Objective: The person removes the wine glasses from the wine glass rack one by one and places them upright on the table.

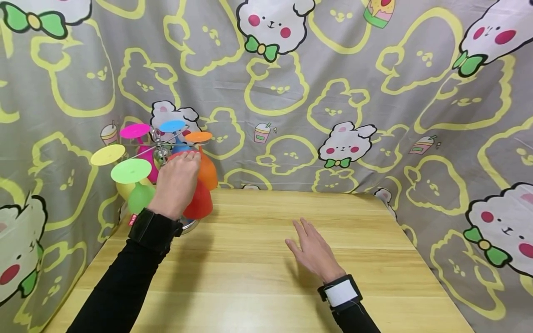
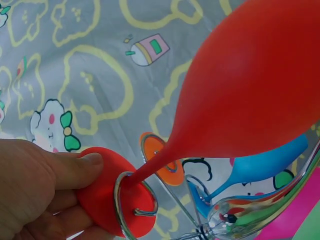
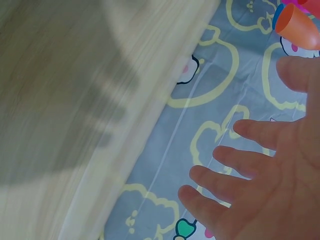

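Observation:
My left hand (image 1: 176, 182) is at the metal stand (image 1: 159, 147) at the table's left, pinching the round foot of a red goblet (image 1: 201, 201) between thumb and fingers. In the left wrist view, the red foot (image 2: 102, 192) lies against a wire loop (image 2: 119, 200) of the stand, and the slim stem passes through the loop. The red bowl (image 2: 255, 85) hangs upside down. Close beside it on the stand hang an orange goblet (image 1: 208, 173) and a green goblet (image 1: 140, 196). My right hand (image 1: 314, 249) hovers over the table, fingers spread and holding nothing.
Yellow (image 1: 108, 155), pink (image 1: 135, 131) and blue (image 1: 172, 126) goblets also hang foot-up around the stand. Its round metal base (image 1: 190, 226) stands on the wooden table (image 1: 250, 277). A patterned grey curtain (image 1: 283, 97) encloses the back and sides.

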Tool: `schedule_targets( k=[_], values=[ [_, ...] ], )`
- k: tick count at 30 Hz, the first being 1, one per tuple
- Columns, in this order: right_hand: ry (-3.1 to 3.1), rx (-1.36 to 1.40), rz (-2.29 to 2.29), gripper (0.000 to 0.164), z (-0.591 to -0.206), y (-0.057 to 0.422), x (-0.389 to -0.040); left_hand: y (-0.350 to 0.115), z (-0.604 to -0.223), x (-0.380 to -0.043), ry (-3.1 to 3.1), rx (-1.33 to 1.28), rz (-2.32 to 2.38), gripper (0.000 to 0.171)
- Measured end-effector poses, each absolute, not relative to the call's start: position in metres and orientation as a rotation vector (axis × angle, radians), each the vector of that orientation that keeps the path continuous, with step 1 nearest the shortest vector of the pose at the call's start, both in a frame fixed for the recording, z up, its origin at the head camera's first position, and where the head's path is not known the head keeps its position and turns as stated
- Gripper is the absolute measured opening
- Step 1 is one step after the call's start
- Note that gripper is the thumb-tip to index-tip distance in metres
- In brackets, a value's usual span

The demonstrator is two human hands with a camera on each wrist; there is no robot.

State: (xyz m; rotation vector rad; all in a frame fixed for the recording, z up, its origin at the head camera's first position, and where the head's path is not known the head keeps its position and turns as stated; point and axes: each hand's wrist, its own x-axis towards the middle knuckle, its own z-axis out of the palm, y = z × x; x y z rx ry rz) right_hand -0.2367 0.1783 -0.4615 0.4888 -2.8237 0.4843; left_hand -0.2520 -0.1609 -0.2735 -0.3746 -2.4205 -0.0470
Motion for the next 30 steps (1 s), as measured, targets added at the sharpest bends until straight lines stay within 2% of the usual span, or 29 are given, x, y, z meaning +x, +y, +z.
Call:
schedule_targets(
  k=[16,30],
  values=[
    [-2.823,0.484,0.476,0.065,-0.46,0.179,-0.234,-0.171,-0.272,-0.267,-2.425,-0.386,-0.066,0.036],
    [-2.827,0.499,0.476,0.065,-0.461,0.176,-0.236,-0.17,-0.273,-0.248,-2.427,-0.436,-0.188,0.042]
  ],
)
